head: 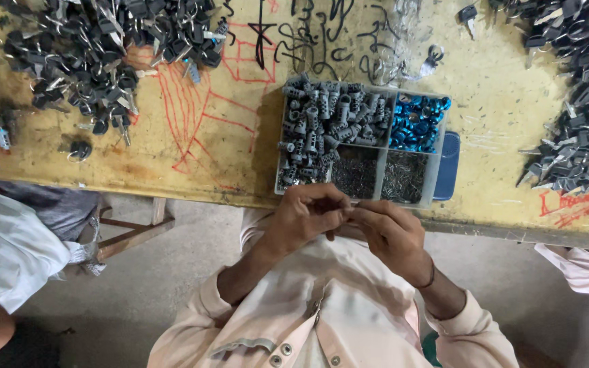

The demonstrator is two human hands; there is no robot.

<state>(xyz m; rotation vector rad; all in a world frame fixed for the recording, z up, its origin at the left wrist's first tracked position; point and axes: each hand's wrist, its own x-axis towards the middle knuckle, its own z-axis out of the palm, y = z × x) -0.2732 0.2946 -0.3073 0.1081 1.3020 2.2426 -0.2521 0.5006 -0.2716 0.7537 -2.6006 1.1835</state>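
The left hand (303, 217) and right hand (390, 232) meet just off the near edge of the yellow surface (199, 146), fingers curled tight around some small part I can't make out. Just beyond sits a divided tray (439, 170), well stocked with grey cylinders (328, 119), blue caps (417, 123) and tiny pins (380, 176). Farther off, heaps of black-headed keys (97, 48) lie on both sides, so plenty seems left.

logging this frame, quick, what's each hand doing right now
left hand: fingers curled shut, pinching something too small to identify
right hand: fingers closed, meeting the left; contents cannot be told
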